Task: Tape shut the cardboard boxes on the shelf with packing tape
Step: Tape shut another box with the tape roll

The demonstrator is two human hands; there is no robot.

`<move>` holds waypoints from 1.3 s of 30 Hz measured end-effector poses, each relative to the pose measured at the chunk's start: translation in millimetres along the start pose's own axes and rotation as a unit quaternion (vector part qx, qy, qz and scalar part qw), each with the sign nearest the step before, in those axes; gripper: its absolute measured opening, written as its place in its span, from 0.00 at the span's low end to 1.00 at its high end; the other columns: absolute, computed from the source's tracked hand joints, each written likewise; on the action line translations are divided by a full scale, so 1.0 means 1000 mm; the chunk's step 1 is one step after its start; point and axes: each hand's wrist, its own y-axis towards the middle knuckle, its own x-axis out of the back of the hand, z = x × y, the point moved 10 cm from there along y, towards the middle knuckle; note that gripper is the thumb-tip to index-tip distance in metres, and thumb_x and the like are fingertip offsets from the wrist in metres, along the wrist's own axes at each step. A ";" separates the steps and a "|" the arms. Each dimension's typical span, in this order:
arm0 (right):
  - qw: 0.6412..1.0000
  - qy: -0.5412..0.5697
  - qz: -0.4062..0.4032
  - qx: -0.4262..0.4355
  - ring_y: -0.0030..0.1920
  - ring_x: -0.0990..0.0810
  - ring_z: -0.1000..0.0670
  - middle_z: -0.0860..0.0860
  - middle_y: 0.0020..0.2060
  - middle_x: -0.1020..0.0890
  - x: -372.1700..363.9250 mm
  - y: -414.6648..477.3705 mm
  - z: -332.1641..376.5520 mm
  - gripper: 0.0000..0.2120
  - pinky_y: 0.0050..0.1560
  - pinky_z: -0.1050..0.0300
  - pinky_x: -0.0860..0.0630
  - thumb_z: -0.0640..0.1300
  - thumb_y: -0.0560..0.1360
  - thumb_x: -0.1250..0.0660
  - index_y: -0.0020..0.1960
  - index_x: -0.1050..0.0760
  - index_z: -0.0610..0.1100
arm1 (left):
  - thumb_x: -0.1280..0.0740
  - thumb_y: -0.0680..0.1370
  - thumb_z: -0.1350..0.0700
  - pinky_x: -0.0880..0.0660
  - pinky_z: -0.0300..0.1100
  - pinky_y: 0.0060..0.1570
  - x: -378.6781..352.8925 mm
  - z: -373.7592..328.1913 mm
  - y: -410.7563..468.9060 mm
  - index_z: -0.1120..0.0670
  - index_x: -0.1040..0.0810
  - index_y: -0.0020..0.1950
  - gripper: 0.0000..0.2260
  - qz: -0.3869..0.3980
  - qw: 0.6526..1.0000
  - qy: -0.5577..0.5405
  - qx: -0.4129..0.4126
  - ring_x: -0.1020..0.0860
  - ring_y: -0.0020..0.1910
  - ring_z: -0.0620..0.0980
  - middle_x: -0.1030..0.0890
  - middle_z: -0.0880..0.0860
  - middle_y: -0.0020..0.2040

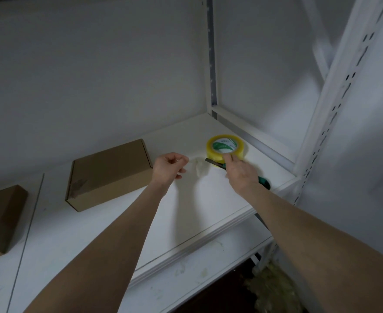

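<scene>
A yellow roll of clear packing tape (226, 147) lies flat on the white shelf (208, 211) near its right back corner. My right hand (241, 171) grips a green-handled utility knife (213, 162), whose dark blade points left just in front of the roll. My left hand (170, 168) is pinched shut on the end of a crumpled strip of clear tape (201, 168) that hangs between both hands. A closed cardboard box (109, 175) sits left of my left hand. A second cardboard box (3, 218) sits at the far left edge.
A white perforated upright post (321, 114) stands at the shelf's right front corner and a rail runs along its right side. A lower shelf board (197, 269) shows below the front edge. Crumpled clear wrap (274, 290) lies on the floor at the bottom right.
</scene>
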 end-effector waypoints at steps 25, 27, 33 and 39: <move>0.998 0.014 0.020 -0.050 0.61 0.28 0.41 0.42 0.62 0.30 0.002 -0.005 -0.002 0.19 0.56 0.47 0.28 0.36 0.78 0.37 0.67 0.36 0.40 | 0.30 0.75 0.60 0.26 0.33 0.29 0.015 -0.016 -0.013 0.55 0.20 0.40 0.04 -0.013 1.000 0.005 -0.011 0.23 0.29 0.40 0.21 0.51 0.37; 0.999 0.001 0.014 -0.049 0.62 0.29 0.42 0.42 0.63 0.30 0.004 -0.005 -0.003 0.19 0.57 0.47 0.29 0.38 0.79 0.38 0.68 0.37 0.40 | 0.31 0.76 0.60 0.26 0.34 0.29 0.017 -0.018 -0.013 0.54 0.20 0.40 0.05 -0.016 1.000 0.002 -0.013 0.23 0.29 0.41 0.21 0.50 0.36; 0.999 -0.012 0.026 -0.044 0.63 0.30 0.42 0.42 0.64 0.30 0.006 -0.005 -0.001 0.20 0.58 0.48 0.29 0.38 0.79 0.38 0.70 0.37 0.41 | 0.31 0.75 0.60 0.27 0.33 0.28 0.019 -0.024 -0.016 0.55 0.20 0.39 0.05 -0.020 1.000 0.004 -0.018 0.23 0.28 0.40 0.21 0.49 0.35; 0.999 -0.029 0.009 -0.034 0.65 0.33 0.42 0.41 0.66 0.32 0.015 -0.008 0.006 0.22 0.58 0.49 0.29 0.40 0.79 0.37 0.72 0.38 0.41 | 0.30 0.75 0.60 0.28 0.32 0.27 0.025 -0.033 -0.020 0.55 0.20 0.40 0.04 -0.027 0.999 0.001 -0.029 0.24 0.26 0.38 0.22 0.50 0.35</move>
